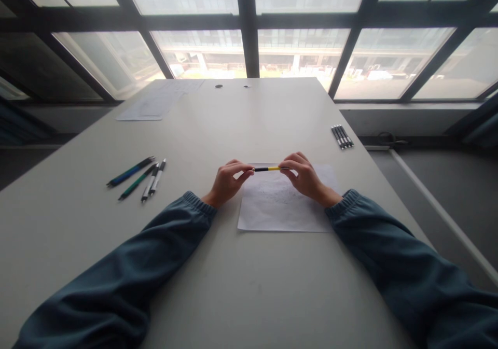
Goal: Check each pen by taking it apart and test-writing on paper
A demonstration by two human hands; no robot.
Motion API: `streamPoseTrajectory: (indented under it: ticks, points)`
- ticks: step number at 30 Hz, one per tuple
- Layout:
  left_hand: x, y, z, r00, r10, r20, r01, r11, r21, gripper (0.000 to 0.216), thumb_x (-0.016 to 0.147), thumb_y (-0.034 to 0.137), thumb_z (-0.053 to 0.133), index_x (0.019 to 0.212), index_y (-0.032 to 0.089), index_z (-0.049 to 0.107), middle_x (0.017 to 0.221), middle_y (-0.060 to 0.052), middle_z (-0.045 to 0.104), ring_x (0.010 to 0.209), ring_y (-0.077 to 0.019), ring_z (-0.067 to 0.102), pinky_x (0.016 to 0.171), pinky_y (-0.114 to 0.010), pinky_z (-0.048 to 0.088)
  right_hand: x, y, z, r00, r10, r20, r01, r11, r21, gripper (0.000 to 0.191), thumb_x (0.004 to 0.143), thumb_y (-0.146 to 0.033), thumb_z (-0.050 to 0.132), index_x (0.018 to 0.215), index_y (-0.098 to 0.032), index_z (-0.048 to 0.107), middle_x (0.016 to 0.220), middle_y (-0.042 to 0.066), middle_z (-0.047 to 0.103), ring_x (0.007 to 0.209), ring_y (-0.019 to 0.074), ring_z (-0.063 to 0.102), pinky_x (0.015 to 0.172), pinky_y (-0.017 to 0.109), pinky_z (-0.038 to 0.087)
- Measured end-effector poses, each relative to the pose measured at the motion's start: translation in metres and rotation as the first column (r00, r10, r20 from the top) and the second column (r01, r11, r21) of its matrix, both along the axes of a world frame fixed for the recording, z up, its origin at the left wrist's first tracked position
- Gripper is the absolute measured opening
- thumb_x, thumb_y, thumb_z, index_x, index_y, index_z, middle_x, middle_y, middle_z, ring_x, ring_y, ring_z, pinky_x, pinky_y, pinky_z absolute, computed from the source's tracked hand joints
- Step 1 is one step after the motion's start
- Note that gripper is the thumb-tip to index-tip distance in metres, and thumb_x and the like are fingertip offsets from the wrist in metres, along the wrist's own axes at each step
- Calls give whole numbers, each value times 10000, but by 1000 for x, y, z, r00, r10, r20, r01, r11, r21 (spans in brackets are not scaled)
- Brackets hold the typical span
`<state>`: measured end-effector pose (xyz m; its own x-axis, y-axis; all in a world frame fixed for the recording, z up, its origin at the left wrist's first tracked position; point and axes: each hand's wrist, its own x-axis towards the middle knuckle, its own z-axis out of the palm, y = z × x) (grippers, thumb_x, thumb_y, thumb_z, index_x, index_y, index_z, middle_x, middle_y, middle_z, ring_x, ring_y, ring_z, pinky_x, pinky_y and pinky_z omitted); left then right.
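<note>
A yellow and black pen (273, 168) lies level between my two hands, above a sheet of paper (286, 211) with faint marks on it. My left hand (230, 179) pinches the black end between thumb and fingers. At the yellow end, my right hand (305, 178) has its thumb and fingertips closed on the pen. Both tips of the pen are partly covered by my fingers. The sheet lies flat on the white table, partly under my right hand and sleeve.
Several pens (139, 178), blue, green and white, lie loosely on the table (202, 287) at left. Several black-and-white pens (342, 137) form a row near the right edge. More papers (150, 102) lie at the far left. Windows (303, 53) stand beyond the table.
</note>
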<state>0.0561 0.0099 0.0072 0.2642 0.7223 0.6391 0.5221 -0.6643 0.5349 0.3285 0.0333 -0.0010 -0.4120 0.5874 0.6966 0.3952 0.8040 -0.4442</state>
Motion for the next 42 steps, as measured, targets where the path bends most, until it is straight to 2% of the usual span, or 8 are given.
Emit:
streamPoseTrajectory:
  ticks: [7,22,25,28,30,32,34,42]
  points:
    - [0,-1,2,998,-50,-25,49,998,-45,172,920,336,676,874,193,758,808,-50,762,794,-180,668,785,-328,541,0,0,1,1000,-8,0,8,1000,19,124,970,-226,583,955,-242,706,923,66,660,911,232,561,835,416,488]
    - [1,-2,5,998,-51,20,50,998,34,139,903,303,696,997,216,750,960,-67,757,877,-181,696,815,-336,567,-1,1,-1,994,31,106,-28,999,-34,144,988,-284,571,969,-212,694,914,75,703,879,230,577,835,409,457]
    - [0,-2,5,999,-36,2,36,999,11,288,860,365,746,1105,219,710,995,-69,752,904,-188,690,778,-320,547,-1,0,0,996,23,89,-20,999,-36,158,991,-294,565,965,-211,696,914,77,698,880,230,579,835,407,464]
    - [-1,-2,4,999,40,9,-39,997,-64,437,865,476,718,1203,209,642,969,-55,738,875,-182,677,745,-302,512,-1,0,0,996,21,81,-19,999,-31,164,992,-301,564,964,-212,699,917,76,696,884,229,580,836,405,466]
    - [-2,-1,3,997,80,1,-80,990,-118,379,934,541,591,1052,191,674,876,-37,714,805,-169,656,724,-291,485,-1,0,-1,997,24,79,-23,999,-23,167,992,-305,565,960,-211,699,915,75,696,879,227,579,834,403,468]
    - [-3,-1,2,996,76,-36,-81,984,-157,484,993,567,444,810,177,665,739,-23,662,713,-158,615,686,-286,454,-1,0,-1,996,27,81,-25,1000,-17,171,994,-308,562,959,-213,700,914,74,696,879,227,577,834,403,469]
    - [-4,-1,1,996,56,-73,-68,981,-180,563,1016,554,384,671,175,616,642,-13,607,650,-150,579,662,-285,429,-1,1,-2,995,30,91,-28,999,-16,170,995,-309,558,968,-219,701,919,73,699,888,229,578,839,405,469]
    - [-3,0,0,997,53,-63,-62,987,-150,440,982,478,532,678,179,641,664,-20,651,660,-146,594,653,-266,448,0,0,-1,994,38,103,-35,999,-31,164,994,-300,559,985,-223,703,923,76,699,897,233,580,830,409,472]
